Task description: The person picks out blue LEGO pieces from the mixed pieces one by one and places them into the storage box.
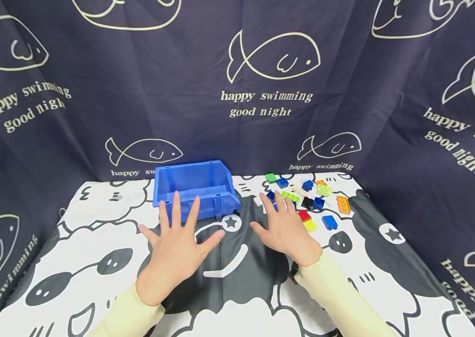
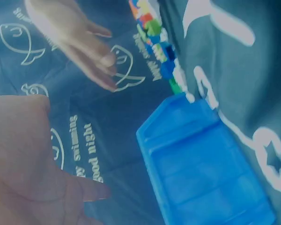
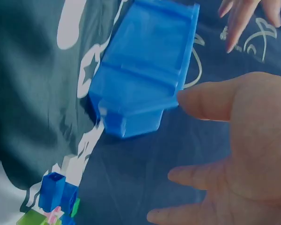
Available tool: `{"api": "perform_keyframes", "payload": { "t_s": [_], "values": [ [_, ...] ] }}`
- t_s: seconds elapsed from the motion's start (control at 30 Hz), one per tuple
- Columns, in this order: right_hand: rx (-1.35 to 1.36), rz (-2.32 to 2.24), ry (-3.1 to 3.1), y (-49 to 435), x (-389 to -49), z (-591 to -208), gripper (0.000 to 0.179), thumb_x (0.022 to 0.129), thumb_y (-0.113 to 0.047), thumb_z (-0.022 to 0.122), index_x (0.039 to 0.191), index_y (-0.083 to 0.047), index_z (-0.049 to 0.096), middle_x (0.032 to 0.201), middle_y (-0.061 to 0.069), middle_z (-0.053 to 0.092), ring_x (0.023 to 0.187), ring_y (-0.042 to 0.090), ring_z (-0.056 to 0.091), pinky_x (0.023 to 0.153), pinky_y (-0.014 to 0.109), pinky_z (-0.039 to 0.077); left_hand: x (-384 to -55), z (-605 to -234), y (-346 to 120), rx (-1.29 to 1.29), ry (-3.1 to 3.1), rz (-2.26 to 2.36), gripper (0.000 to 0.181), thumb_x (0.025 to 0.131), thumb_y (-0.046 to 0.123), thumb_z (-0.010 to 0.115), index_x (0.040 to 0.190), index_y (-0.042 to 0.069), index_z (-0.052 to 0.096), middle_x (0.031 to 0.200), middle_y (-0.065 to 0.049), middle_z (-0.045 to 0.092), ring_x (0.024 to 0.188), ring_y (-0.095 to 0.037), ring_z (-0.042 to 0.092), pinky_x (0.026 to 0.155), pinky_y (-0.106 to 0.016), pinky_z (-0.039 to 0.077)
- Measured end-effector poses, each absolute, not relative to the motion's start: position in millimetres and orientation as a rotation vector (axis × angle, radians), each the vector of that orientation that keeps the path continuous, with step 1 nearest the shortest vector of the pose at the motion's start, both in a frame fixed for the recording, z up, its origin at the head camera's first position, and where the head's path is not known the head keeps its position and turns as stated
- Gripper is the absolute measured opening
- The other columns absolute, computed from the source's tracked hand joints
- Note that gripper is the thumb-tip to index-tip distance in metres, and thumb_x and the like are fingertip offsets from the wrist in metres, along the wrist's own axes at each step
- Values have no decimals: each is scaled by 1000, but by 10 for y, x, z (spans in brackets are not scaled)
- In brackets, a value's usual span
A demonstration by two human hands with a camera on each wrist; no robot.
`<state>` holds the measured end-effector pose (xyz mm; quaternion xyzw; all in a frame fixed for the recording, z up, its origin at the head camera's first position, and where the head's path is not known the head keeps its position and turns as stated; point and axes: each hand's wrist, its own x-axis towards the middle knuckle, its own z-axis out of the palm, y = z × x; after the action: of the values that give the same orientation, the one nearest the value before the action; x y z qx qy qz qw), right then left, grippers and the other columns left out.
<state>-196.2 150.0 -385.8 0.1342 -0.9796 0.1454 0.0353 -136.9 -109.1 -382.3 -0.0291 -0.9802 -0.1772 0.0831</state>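
Blue bin (image 1: 208,203): plastic, high back, lower front wall, side walls sloping down toward you. It sits upright at the far side of the desk (image 1: 220,323), left of centre. Bricks (image 1: 307,202) lie loose to its right: blue, green, lime, red, yellow, orange, black, white. Some touch or overlap in view; the blue brick (image 1: 330,222) nearest you on the right sits apart.

Edges: bin's back is close to the dark curtain (image 1: 204,93); can't tell if they touch. Orange piece (image 1: 344,205) is nearest your right desk edge. Cloth shows between bin and bricks, and a wide stretch of it on your side.

Left grip (image 1: 177,248): fingers and thumb spread wide. Fingertips overlap the bin's front in the head view; your left wrist view shows a gap.

Right grip (image 1: 288,231): fingers apart, thumb out, fingertips over the bricks' left side; right wrist view shows those fingers off the bricks.
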Motion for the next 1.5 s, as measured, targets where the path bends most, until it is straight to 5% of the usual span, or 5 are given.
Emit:
{"api": "perform_keyframes", "payload": {
  "t_s": [0.9,1.17,1.3,1.5],
  "values": [
    [267,612,-3105,1713,-2493,-4114,72,95,-32,66,157,-6,39,152,33,42,137,56,41,113,65,34,-2090,-3613,-1454,133,-2907,-778,96,92,84,36,165,23,27,172,-23,7,152,-60,8,103,-88,8],
    [232,592,-3106,1685,-2529,-4233,67,94,-29,69,151,-3,46,145,32,48,130,53,48,111,61,37,-2290,-3675,-1617,211,-2794,-855,81,98,45,57,161,2,31,167,-35,5,146,-62,26,113,-72,24],
    [219,601,-3105,1681,-2570,-4276,65,93,-28,69,149,-3,48,144,30,49,128,52,50,111,61,39,-2367,-3711,-1706,247,-2765,-881,78,96,31,58,158,-7,30,163,-41,14,139,-64,35,112,-69,32],
    [196,568,-3092,1702,-2615,-4294,61,93,-25,70,147,-3,52,140,31,52,124,53,52,107,61,41,-2457,-3822,-1822,266,-2703,-884,68,94,22,57,150,-12,40,143,-40,47,129,-57,50,105,-66,40]
  ]
}}
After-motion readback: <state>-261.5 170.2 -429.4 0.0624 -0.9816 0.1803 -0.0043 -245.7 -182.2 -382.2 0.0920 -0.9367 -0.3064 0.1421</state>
